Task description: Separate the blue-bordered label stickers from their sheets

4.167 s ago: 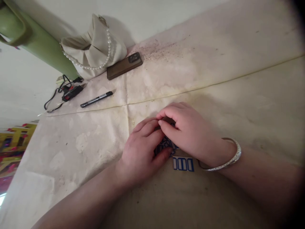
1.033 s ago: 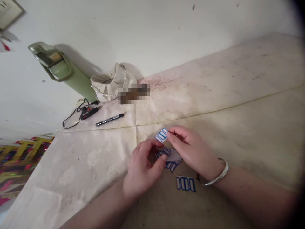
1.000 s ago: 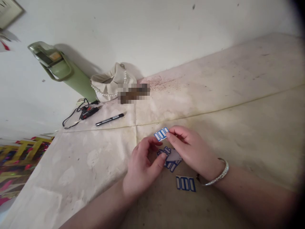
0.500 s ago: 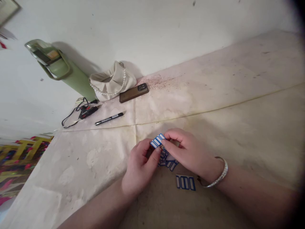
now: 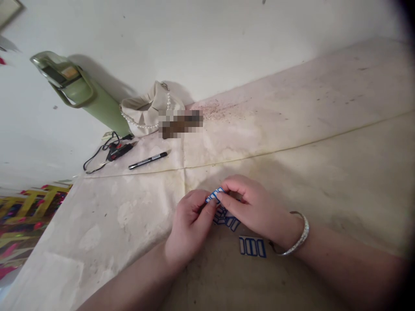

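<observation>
A small strip of blue-framed white labels [image 5: 214, 195] is pinched between both my hands above the table. My left hand [image 5: 193, 222] grips its left end with thumb and fingers. On its right end, my right hand [image 5: 251, 203] has thumb and forefinger closed; a silver bangle sits on that wrist. Beneath the hands lies a loose pile of similar blue-and-white label pieces [image 5: 231, 221], partly hidden by the fingers. One separate label piece [image 5: 252, 247] lies flat on the table below my right hand.
A pale cloth-covered table [image 5: 129, 207] meets a white wall. Toward the back stand a green bottle [image 5: 100, 108] and a cream bag [image 5: 142, 114] with a pearl strap. A pixelated dark object [image 5: 180, 124], a black pen [image 5: 148, 160] and a corded black tool [image 5: 119, 151] lie nearby.
The held label strip has tilted and dropped slightly, and my thumbs now cover more of it. The object beside the bag, a phone before, is now pixelated.
</observation>
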Tool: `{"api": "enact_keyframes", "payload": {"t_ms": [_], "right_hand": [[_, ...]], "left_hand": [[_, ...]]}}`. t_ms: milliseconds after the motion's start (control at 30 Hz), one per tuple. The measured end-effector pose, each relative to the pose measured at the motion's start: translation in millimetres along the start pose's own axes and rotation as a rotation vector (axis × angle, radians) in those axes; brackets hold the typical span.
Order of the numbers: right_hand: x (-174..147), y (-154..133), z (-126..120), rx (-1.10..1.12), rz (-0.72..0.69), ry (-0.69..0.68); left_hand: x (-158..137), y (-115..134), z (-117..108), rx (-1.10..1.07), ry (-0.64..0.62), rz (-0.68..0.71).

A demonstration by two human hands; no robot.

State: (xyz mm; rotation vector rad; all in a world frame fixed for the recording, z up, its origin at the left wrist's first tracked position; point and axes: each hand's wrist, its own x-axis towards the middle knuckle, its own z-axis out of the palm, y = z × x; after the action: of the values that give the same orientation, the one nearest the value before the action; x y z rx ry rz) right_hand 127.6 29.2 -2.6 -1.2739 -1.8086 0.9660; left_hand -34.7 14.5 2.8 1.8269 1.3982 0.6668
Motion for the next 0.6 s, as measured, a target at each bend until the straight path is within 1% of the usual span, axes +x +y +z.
{"api": "enact_keyframes", "payload": {"t_ms": [100,167,367,600], "right_hand": [[0.2,0.1,0.1,0.034,0.028,0.026],[0.8,0.6,0.5,0.027,0.031,0.02],[1.6,2.2,0.8,-0.054,-0.069,-0.062],[1.2,1.4,0.9,-0.028,-0.031,-0.046]], "left_hand": [[-0.6,0.4,0.5,-0.013,0.001,-0.009],[-0.7,-0.1,1.1,-0.022,0.001,-0.008],[0.6,-1.7,2.0,0.002,0.024,-0.023],[0.4,-0.5,1.0,0.028,0.011,-0.007]]}}
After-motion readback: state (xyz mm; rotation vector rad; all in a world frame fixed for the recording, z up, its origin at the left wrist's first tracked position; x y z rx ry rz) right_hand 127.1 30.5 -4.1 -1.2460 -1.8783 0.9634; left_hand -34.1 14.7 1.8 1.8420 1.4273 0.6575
